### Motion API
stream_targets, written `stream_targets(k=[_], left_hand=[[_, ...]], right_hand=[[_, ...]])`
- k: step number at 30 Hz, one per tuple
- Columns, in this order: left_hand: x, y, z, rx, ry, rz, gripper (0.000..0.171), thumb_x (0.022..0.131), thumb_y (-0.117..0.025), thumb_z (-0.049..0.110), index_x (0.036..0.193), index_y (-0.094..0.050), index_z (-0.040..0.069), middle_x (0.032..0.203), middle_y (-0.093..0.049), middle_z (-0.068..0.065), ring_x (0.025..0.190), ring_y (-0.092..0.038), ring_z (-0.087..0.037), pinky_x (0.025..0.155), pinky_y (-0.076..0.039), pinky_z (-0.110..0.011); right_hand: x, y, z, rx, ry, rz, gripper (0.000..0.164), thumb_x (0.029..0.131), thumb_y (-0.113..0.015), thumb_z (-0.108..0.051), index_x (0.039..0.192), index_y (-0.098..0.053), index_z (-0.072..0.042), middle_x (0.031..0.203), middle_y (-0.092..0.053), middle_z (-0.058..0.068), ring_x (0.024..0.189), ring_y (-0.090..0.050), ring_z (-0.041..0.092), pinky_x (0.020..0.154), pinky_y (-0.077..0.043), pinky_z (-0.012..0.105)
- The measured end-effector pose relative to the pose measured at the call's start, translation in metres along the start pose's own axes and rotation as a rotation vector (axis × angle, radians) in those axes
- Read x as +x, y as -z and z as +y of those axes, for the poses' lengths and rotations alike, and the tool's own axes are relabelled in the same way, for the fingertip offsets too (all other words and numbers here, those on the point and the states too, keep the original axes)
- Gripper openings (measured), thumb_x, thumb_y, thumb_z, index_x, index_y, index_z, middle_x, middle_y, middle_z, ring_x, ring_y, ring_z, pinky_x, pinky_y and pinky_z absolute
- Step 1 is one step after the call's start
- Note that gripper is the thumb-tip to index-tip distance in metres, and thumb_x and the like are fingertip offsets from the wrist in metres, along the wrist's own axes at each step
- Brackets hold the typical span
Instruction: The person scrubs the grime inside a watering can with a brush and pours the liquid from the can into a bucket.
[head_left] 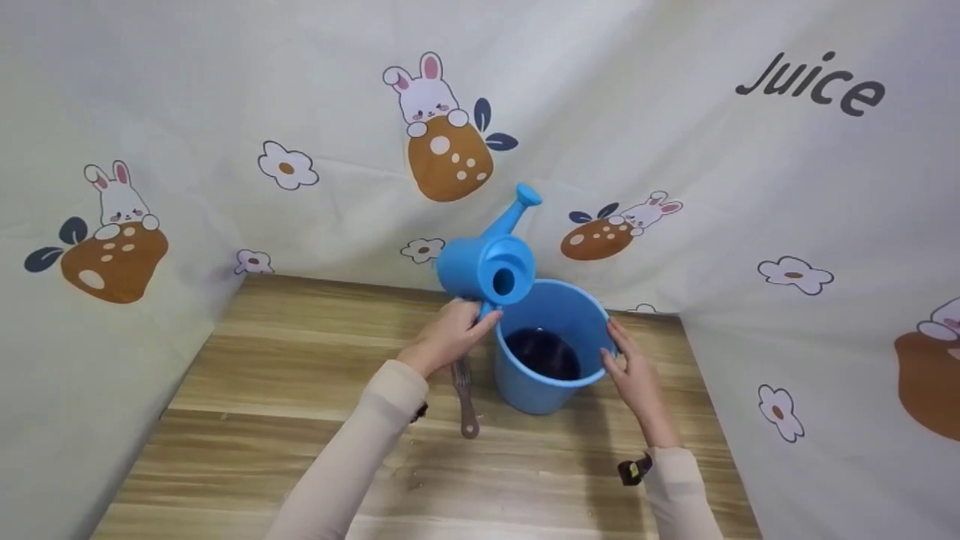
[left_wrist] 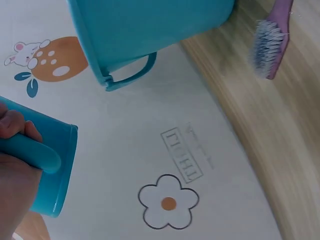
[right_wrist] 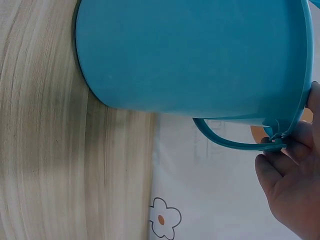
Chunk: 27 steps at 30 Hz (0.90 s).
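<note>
A blue watering can [head_left: 463,266] is held up by its handle in my left hand [head_left: 448,334], whose fingers curl round that handle in the left wrist view. The can is tilted with its spout rising toward the back wall and its round opening facing me, close over the left rim of a blue bucket [head_left: 529,394]. Dark liquid [head_left: 544,354] lies in the bottom of the bucket, which stands on the table. At the bucket's right rim my right hand [head_left: 634,371] grips the edge, by the joint of the hanging bucket handle [right_wrist: 225,142].
A brush [head_left: 466,409] with a purplish handle and pale bristles lies on the wooden table [head_left: 300,337], left of the bucket. Behind the bucket and along both sides hangs a pale cloth [head_left: 337,90] printed with rabbits and flowers.
</note>
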<state>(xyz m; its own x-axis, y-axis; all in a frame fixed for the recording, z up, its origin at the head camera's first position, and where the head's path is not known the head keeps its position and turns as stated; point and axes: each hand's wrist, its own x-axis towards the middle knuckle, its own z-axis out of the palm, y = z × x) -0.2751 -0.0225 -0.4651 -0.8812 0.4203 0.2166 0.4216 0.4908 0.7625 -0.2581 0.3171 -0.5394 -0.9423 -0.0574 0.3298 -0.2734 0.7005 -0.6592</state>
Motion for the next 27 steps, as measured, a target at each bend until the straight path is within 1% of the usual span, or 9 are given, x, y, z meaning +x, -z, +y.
stream_targets(k=[5, 8, 11, 13, 16, 19, 22, 24, 27], left_hand=[[0.013, -0.003, 0.01, 0.133, -0.063, 0.0, 0.039, 0.102, -0.05, 0.037, 0.071, -0.041, 0.015, 0.065, -0.035, 0.004, 0.066, -0.042, -0.015, 0.067, -0.038, -0.031], [0.021, -0.005, 0.016, 0.197, -0.076, -0.013, 0.038, 0.101, -0.05, 0.039, 0.074, -0.043, 0.014, 0.068, -0.037, 0.002, 0.075, -0.046, -0.019, 0.076, -0.042, -0.036], [0.028, -0.007, 0.023, 0.246, -0.076, -0.042, 0.035, 0.102, -0.05, 0.041, 0.082, -0.051, 0.011, 0.079, -0.047, -0.002, 0.091, -0.053, -0.023, 0.093, -0.046, -0.042], [0.032, -0.008, 0.027, 0.277, -0.072, -0.065, 0.035, 0.102, -0.05, 0.042, 0.091, -0.056, 0.01, 0.089, -0.055, -0.005, 0.103, -0.055, -0.025, 0.104, -0.044, -0.045], [0.037, -0.011, 0.031, 0.338, -0.087, -0.088, 0.038, 0.102, -0.048, 0.044, 0.099, -0.06, 0.008, 0.102, -0.063, -0.008, 0.114, -0.056, -0.027, 0.112, -0.038, -0.047], [0.043, -0.015, 0.034, 0.42, -0.122, -0.095, 0.042, 0.102, -0.046, 0.046, 0.108, -0.063, 0.008, 0.116, -0.066, -0.01, 0.122, -0.056, -0.028, 0.117, -0.032, -0.048], [0.048, -0.019, 0.037, 0.491, -0.146, -0.099, 0.046, 0.102, -0.045, 0.047, 0.119, -0.062, 0.007, 0.131, -0.064, -0.011, 0.129, -0.054, -0.028, 0.12, -0.029, -0.048], [0.051, -0.022, 0.038, 0.535, -0.15, -0.105, 0.048, 0.102, -0.045, 0.047, 0.124, -0.06, 0.007, 0.136, -0.061, -0.012, 0.129, -0.053, -0.027, 0.119, -0.03, -0.047], [0.054, -0.023, 0.041, 0.6, -0.159, -0.111, 0.049, 0.103, -0.045, 0.046, 0.127, -0.059, 0.006, 0.136, -0.061, -0.012, 0.128, -0.054, -0.027, 0.119, -0.031, -0.047]], right_hand=[[0.001, -0.003, 0.0, 0.01, 0.026, 0.029, 0.048, 0.094, -0.063, -0.008, 0.139, -0.052, 0.003, 0.15, -0.048, 0.02, 0.139, -0.045, 0.038, 0.111, -0.036, 0.054], [0.001, -0.004, 0.0, 0.015, 0.036, 0.044, 0.048, 0.093, -0.064, -0.006, 0.138, -0.053, 0.004, 0.149, -0.049, 0.02, 0.138, -0.046, 0.038, 0.11, -0.036, 0.053], [0.001, -0.004, 0.001, 0.023, 0.039, 0.049, 0.048, 0.093, -0.063, -0.006, 0.138, -0.053, 0.004, 0.148, -0.049, 0.022, 0.138, -0.046, 0.039, 0.111, -0.036, 0.053], [0.0, -0.003, 0.001, 0.025, 0.04, 0.05, 0.047, 0.093, -0.064, -0.005, 0.138, -0.053, 0.005, 0.148, -0.049, 0.022, 0.138, -0.046, 0.04, 0.112, -0.035, 0.054], [0.0, -0.002, 0.0, 0.026, 0.033, 0.041, 0.047, 0.093, -0.063, -0.006, 0.138, -0.053, 0.004, 0.149, -0.048, 0.022, 0.139, -0.045, 0.04, 0.114, -0.034, 0.054], [0.0, -0.002, -0.001, 0.025, 0.036, 0.035, 0.047, 0.094, -0.063, -0.007, 0.138, -0.052, 0.005, 0.149, -0.047, 0.022, 0.139, -0.044, 0.041, 0.114, -0.033, 0.055], [0.0, -0.002, -0.001, 0.027, 0.039, 0.041, 0.047, 0.094, -0.063, -0.006, 0.138, -0.052, 0.005, 0.149, -0.047, 0.021, 0.139, -0.044, 0.043, 0.114, -0.034, 0.056], [0.001, -0.002, 0.0, 0.018, 0.041, 0.044, 0.047, 0.093, -0.063, -0.005, 0.138, -0.052, 0.005, 0.149, -0.048, 0.022, 0.138, -0.044, 0.043, 0.113, -0.034, 0.057], [0.001, -0.003, 0.001, 0.01, 0.035, 0.046, 0.047, 0.093, -0.063, -0.006, 0.138, -0.053, 0.004, 0.149, -0.048, 0.022, 0.138, -0.045, 0.043, 0.112, -0.035, 0.057]])
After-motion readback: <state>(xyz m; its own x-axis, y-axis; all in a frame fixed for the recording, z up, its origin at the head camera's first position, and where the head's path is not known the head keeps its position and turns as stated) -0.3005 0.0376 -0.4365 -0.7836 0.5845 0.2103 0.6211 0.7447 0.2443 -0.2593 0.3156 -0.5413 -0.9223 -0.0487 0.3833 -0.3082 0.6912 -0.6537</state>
